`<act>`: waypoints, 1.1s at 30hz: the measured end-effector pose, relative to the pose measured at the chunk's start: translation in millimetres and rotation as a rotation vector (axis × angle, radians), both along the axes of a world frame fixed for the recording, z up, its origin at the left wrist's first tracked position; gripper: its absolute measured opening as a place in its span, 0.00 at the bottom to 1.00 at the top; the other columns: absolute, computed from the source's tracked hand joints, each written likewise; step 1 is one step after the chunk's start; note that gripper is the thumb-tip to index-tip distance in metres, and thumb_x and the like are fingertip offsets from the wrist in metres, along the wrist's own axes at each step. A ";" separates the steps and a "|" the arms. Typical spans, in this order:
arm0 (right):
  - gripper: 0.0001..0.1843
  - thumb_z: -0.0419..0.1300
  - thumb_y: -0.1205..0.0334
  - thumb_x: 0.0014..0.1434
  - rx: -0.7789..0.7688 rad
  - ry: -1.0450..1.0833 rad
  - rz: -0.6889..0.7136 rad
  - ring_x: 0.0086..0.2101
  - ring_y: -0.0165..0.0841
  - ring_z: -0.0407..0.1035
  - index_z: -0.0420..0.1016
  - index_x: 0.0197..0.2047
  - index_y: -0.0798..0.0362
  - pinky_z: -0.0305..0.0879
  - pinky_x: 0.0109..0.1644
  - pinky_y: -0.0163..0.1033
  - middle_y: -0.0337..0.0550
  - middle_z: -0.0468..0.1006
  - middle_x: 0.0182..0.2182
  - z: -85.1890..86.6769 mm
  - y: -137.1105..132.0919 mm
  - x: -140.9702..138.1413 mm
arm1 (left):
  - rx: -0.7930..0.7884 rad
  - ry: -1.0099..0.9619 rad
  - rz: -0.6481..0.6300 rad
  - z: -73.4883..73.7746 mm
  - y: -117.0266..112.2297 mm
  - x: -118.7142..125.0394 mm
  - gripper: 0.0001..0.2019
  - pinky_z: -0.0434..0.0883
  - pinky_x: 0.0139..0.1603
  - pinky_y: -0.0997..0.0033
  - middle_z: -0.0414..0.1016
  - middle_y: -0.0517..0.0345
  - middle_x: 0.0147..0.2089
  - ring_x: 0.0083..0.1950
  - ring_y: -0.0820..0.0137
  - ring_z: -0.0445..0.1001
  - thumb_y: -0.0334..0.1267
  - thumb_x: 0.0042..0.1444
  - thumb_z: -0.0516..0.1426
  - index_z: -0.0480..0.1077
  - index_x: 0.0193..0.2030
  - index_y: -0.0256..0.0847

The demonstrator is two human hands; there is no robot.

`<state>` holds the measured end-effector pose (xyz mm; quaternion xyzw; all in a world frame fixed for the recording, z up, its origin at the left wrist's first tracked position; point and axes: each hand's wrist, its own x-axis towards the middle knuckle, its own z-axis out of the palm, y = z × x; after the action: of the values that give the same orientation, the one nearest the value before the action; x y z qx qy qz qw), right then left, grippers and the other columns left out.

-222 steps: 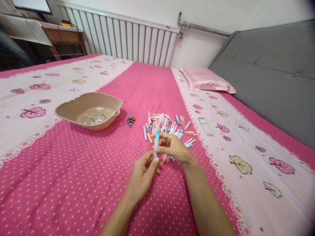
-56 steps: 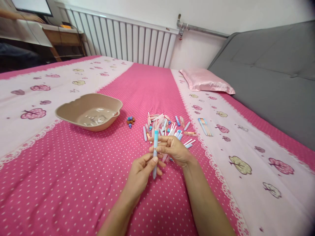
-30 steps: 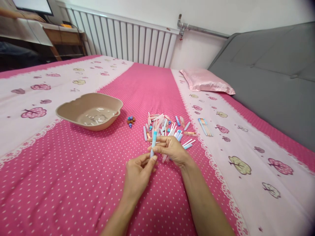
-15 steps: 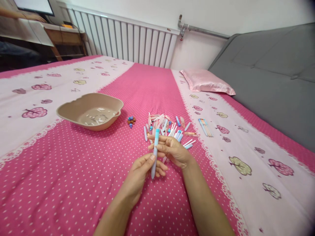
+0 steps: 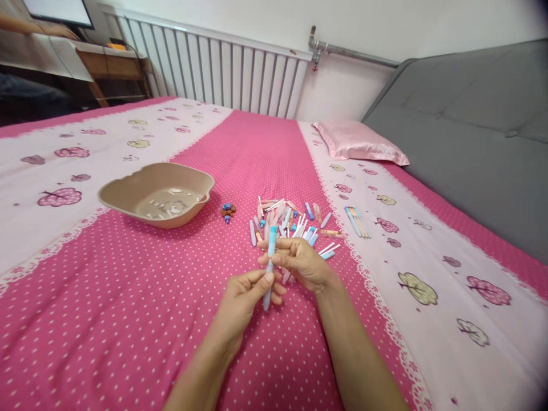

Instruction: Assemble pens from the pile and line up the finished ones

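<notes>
Both my hands hold one light blue pen upright over the pink dotted bedspread. My left hand pinches its lower part between thumb and fingers. My right hand is closed around its upper part, near the cap. Just beyond my hands lies a heap of pens and pen parts in blue, pink, white and orange. Three finished pens lie side by side to the right of the heap.
A beige bowl with small white bits sits at the left. A tiny pile of blue and orange caps lies between bowl and heap. A pink pillow, a grey headboard and a radiator are behind. Another person's arm shows at top left.
The pen stays in both hands throughout; its lower end has slid in and out of my left fingers, and now it sits slightly lower than half a second ago.
</notes>
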<state>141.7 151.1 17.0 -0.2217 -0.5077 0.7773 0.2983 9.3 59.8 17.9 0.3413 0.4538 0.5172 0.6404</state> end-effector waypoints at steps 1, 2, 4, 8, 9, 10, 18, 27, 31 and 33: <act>0.22 0.68 0.64 0.47 0.003 -0.008 -0.008 0.26 0.25 0.70 0.77 0.48 0.53 0.64 0.31 0.28 0.43 0.81 0.31 -0.9 0.0 -0.2 | -0.003 0.025 0.011 -0.3 0.1 -0.2 0.15 0.66 0.32 0.75 0.78 0.53 0.27 0.26 0.74 0.71 0.47 0.48 0.62 0.76 0.30 0.35; 0.22 0.69 0.64 0.47 0.007 -0.015 -0.016 0.27 0.25 0.71 0.77 0.47 0.53 0.65 0.32 0.28 0.43 0.81 0.31 -1.7 0.0 -0.5 | -0.005 0.054 0.023 -0.9 0.3 -0.4 0.15 0.65 0.31 0.75 0.78 0.53 0.27 0.26 0.74 0.71 0.47 0.47 0.62 0.76 0.29 0.35; 0.21 0.69 0.64 0.47 0.014 -0.031 -0.031 0.29 0.25 0.72 0.77 0.47 0.53 0.66 0.34 0.29 0.43 0.81 0.31 -2.9 -0.3 -1.1 | -0.008 0.120 0.050 -2.7 0.8 -0.3 0.15 0.66 0.30 0.75 0.78 0.52 0.26 0.26 0.73 0.72 0.47 0.47 0.62 0.76 0.28 0.34; 0.20 0.69 0.62 0.46 0.028 -0.061 -0.045 0.29 0.25 0.73 0.78 0.45 0.52 0.66 0.35 0.29 0.42 0.81 0.30 -2.8 -0.8 -3.2 | 0.017 0.252 0.096 -7.7 2.2 0.8 0.15 0.66 0.30 0.74 0.77 0.52 0.26 0.26 0.71 0.72 0.47 0.48 0.60 0.75 0.29 0.34; 0.21 0.69 0.62 0.46 0.030 -0.068 -0.047 0.28 0.25 0.73 0.78 0.45 0.52 0.66 0.35 0.29 0.42 0.81 0.29 -2.5 -1.0 -3.9 | 0.033 0.292 0.105 -8.7 2.2 1.1 0.15 0.66 0.30 0.74 0.77 0.53 0.26 0.26 0.71 0.72 0.47 0.49 0.59 0.75 0.29 0.34; 0.21 0.69 0.62 0.45 0.033 -0.075 -0.050 0.28 0.26 0.73 0.78 0.45 0.52 0.66 0.36 0.30 0.41 0.81 0.29 -2.2 -1.0 -4.5 | 0.051 0.337 0.116 -9.4 2.1 1.3 0.15 0.65 0.30 0.74 0.76 0.54 0.25 0.26 0.71 0.71 0.47 0.50 0.59 0.75 0.28 0.34; 0.23 0.70 0.62 0.42 0.060 -0.146 -0.090 0.29 0.27 0.74 0.78 0.45 0.53 0.66 0.38 0.31 0.42 0.81 0.28 1.4 -3.0 -7.4 | 0.108 0.726 0.190 -11.6 -1.8 0.6 0.19 0.51 0.23 0.76 0.59 0.65 0.17 0.20 0.77 0.54 0.50 0.53 0.54 0.74 0.26 0.36; 0.23 0.70 0.59 0.43 0.027 -0.125 -0.150 0.29 0.28 0.73 0.78 0.44 0.55 0.67 0.38 0.33 0.42 0.81 0.28 2.0 -6.0 -12.3 | 0.095 0.711 0.243 -13.8 -1.3 1.9 0.19 0.65 0.32 0.72 0.77 0.58 0.29 0.29 0.69 0.71 0.50 0.51 0.56 0.77 0.41 0.39; 0.19 0.69 0.60 0.45 0.007 -0.027 -0.248 0.31 0.26 0.73 0.79 0.43 0.54 0.67 0.40 0.31 0.42 0.81 0.29 -2.3 -0.3 -12.9 | 0.101 0.421 0.194 -14.8 2.2 4.3 0.24 0.69 0.38 0.71 0.79 0.52 0.40 0.37 0.67 0.75 0.48 0.49 0.59 0.72 0.50 0.36; 0.19 0.70 0.60 0.44 -0.038 0.011 -0.323 0.31 0.26 0.73 0.79 0.41 0.54 0.67 0.39 0.29 0.41 0.81 0.30 -3.2 2.9 -12.5 | 0.069 0.443 0.203 -15.3 2.8 4.6 0.26 0.69 0.33 0.73 0.79 0.53 0.35 0.32 0.69 0.74 0.49 0.49 0.59 0.70 0.52 0.35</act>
<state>129.2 154.1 13.8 -0.3016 -0.4490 0.7298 0.4182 13.9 62.7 2.7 0.4210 0.5971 0.5066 0.4579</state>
